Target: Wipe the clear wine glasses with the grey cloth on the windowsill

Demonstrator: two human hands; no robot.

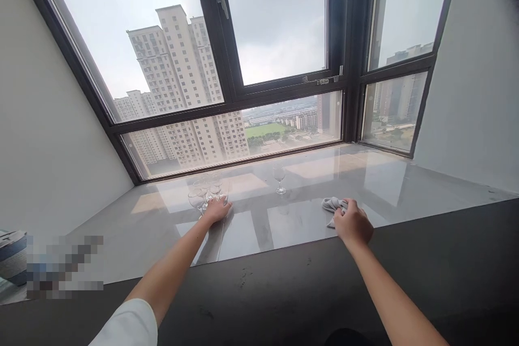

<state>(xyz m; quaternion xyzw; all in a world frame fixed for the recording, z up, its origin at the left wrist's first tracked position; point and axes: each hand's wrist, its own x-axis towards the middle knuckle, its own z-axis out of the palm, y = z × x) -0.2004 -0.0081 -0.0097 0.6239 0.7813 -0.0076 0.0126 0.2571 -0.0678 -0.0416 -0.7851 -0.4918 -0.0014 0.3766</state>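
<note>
My left hand reaches over the sill to a cluster of clear stemmed wine glasses at the left. Its fingers curl at the lower part of one glass, partly hidden by the hand itself. Apart from the cluster, a single wine glass stands upright near the middle of the sill. Bunched in my right hand is a light grey cloth, close to the sill's front edge. The fingers are closed round it, and part of the cloth hangs out to the left.
The glossy grey stone sill mirrors the windows and ends in a straight front edge above a dark face. Dark window frames rise behind it. A blue and grey woven container is at the far left, beside a blurred-out patch.
</note>
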